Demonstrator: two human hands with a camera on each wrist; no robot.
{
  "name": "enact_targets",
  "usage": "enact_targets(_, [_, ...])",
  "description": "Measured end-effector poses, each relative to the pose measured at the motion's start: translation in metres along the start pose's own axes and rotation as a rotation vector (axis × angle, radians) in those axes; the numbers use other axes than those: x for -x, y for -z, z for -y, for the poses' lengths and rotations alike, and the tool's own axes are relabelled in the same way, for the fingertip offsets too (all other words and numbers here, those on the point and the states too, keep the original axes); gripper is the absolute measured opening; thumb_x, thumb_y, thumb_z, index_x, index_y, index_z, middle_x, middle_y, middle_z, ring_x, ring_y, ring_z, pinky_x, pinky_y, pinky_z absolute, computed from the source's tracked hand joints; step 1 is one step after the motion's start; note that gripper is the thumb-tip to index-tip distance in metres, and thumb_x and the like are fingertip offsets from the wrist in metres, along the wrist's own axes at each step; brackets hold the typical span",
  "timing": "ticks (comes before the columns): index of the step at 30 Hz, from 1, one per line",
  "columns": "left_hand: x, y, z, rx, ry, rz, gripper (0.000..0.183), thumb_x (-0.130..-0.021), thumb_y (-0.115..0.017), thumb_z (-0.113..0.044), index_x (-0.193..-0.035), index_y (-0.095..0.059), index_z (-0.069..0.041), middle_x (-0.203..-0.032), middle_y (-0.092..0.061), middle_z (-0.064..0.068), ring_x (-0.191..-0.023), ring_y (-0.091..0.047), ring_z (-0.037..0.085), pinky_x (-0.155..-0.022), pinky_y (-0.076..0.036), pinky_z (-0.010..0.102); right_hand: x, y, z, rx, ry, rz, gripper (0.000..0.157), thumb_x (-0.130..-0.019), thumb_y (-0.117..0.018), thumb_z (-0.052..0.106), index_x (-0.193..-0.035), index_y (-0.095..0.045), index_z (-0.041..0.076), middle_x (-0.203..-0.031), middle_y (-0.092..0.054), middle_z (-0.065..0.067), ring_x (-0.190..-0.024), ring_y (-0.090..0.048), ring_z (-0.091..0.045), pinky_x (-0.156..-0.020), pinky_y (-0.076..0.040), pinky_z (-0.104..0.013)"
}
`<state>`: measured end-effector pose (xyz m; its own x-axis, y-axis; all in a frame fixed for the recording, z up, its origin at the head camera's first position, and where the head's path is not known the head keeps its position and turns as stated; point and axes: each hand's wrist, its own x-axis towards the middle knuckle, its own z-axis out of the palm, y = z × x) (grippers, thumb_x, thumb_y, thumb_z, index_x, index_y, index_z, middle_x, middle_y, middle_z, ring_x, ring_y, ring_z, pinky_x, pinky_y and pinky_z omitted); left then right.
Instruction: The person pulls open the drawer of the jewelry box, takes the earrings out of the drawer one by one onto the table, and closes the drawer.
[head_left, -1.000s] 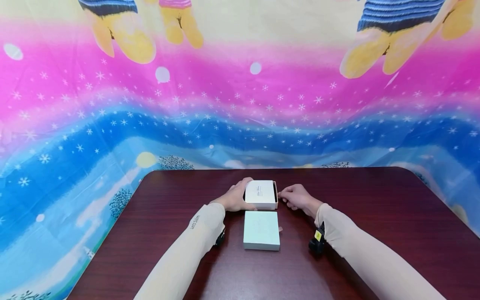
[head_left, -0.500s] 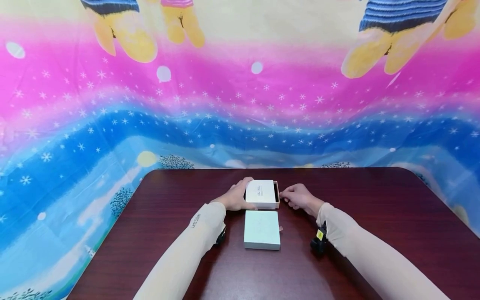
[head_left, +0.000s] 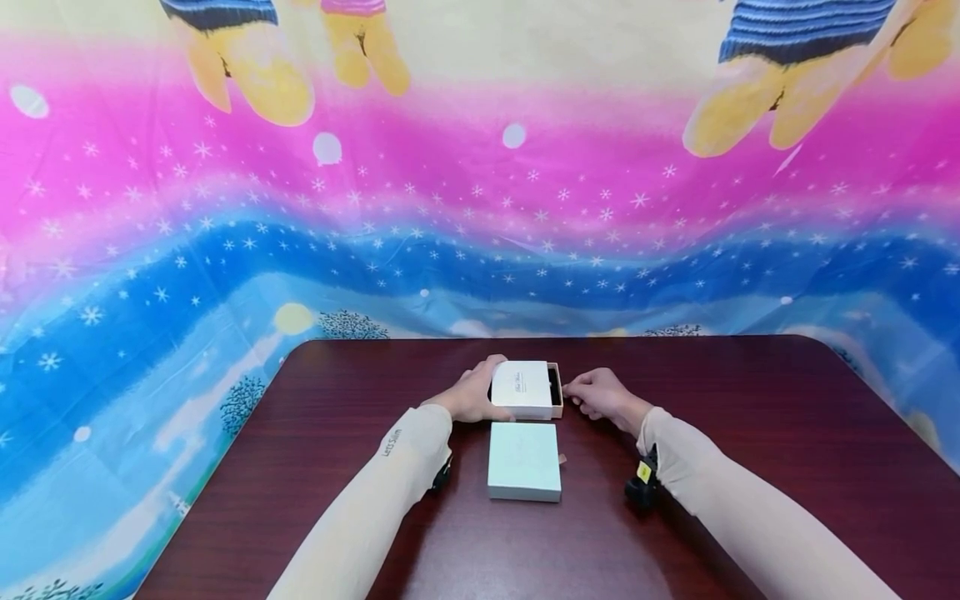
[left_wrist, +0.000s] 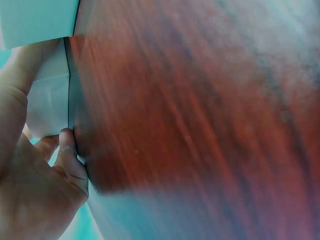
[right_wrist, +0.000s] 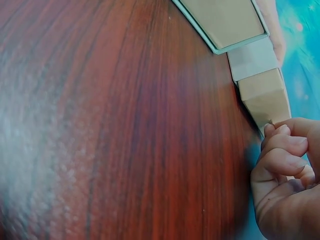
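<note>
A white sliding drawer box (head_left: 520,385) with small dark print on its lid lies toward the back of the table. My left hand (head_left: 471,393) grips its sleeve from the left, thumb along the near side. From the sleeve's right end sticks out a tan inner drawer (right_wrist: 262,95), with a dark inside showing in the head view. My right hand (head_left: 597,393) pinches the small pull tab (right_wrist: 270,121) at the drawer's end between thumb and forefinger, its other fingers curled. Just in front lies a pale green box (head_left: 523,461), touched by neither hand.
A small tab (head_left: 562,459) juts from the green box's right side. The dark red-brown wooden table (head_left: 315,517) has rounded far corners. Behind it hangs a colourful printed cloth (head_left: 480,200). A black wrist camera (head_left: 641,483) sits under the right sleeve.
The inner drawer has slid a little farther out to the right, and my right hand has moved right with it. My left hand keeps its grip on the sleeve.
</note>
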<state>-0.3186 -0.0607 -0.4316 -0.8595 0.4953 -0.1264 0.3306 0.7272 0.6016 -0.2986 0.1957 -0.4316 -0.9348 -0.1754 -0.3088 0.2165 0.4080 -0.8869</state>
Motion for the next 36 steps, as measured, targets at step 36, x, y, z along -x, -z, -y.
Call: enact_targets(36, [-0.0013, 0.0015, 0.0001, -0.002, 0.015, 0.009, 0.1, -0.076, -0.081, -0.038, -0.151, -0.018, -0.019, -0.14, -0.043, 0.007, -0.121, -0.04, 0.026, -0.104, -0.037, 0.046, -0.0015, 0.0075, -0.0039, 0.006, -0.005, -0.007, 0.023, -0.098, -0.051, 0.016, -0.098, -0.063, -0.004, -0.066, -0.047, 0.002, -0.05, -0.032, -0.008, -0.049, -0.031, -0.023])
